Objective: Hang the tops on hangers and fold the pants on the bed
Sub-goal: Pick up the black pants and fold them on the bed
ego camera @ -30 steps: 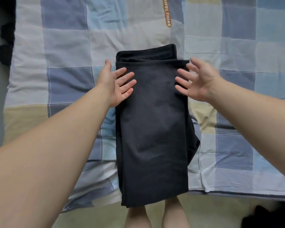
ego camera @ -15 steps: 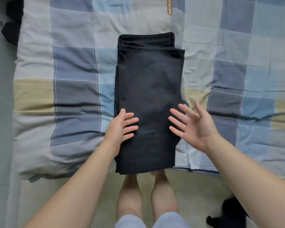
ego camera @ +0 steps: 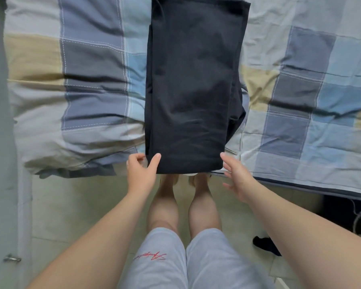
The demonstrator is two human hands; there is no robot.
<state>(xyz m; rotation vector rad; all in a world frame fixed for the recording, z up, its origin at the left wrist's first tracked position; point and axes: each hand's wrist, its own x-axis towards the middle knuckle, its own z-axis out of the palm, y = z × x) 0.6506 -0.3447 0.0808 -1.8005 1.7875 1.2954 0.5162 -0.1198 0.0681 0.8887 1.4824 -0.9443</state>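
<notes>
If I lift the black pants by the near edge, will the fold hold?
Probably floppy: the pants are soft, creased cloth lying limp at the edge of the bed. Layers, uneven at the right, may slip apart unless both corners rise together. Likely light.

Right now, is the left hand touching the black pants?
Touching. Head view: the left hand has its thumb on the near corner of the black pants, fingers curled at the edge.

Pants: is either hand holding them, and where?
The left hand pinches the pants at their near left corner, thumb on top. The right hand, open beside the near right corner, holds nothing.
</notes>
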